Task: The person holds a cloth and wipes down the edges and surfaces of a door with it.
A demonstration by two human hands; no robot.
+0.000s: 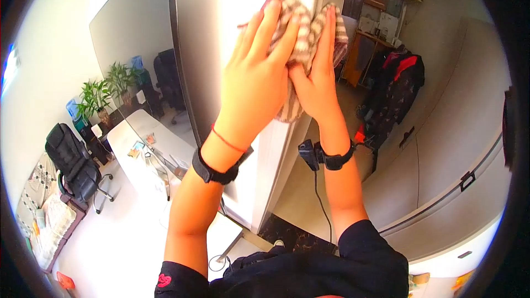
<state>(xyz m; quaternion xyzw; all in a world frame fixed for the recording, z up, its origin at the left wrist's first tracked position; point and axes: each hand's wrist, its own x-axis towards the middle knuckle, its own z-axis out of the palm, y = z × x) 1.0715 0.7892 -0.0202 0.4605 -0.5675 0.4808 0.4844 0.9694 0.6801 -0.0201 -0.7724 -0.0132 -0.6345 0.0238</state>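
A brown-and-white checked cloth [301,33] is bunched around the upright edge of a white door frame [259,160]. My left hand [256,74] lies on the cloth from the left, its fingers pointing up and spread a little, pressing it to the white face. On the other side of the edge, my right hand [319,77] presses the cloth with its fingers close together. Part of the cloth hangs below, between my two hands. Both wrists wear black straps.
Left of the frame are a glossy dark panel [132,27], a white desk [138,138], a black office chair [74,160] and a potted plant [95,99]. Through the doorway on the right, dark clothes [395,94] hang near a long pale cabinet [458,138].
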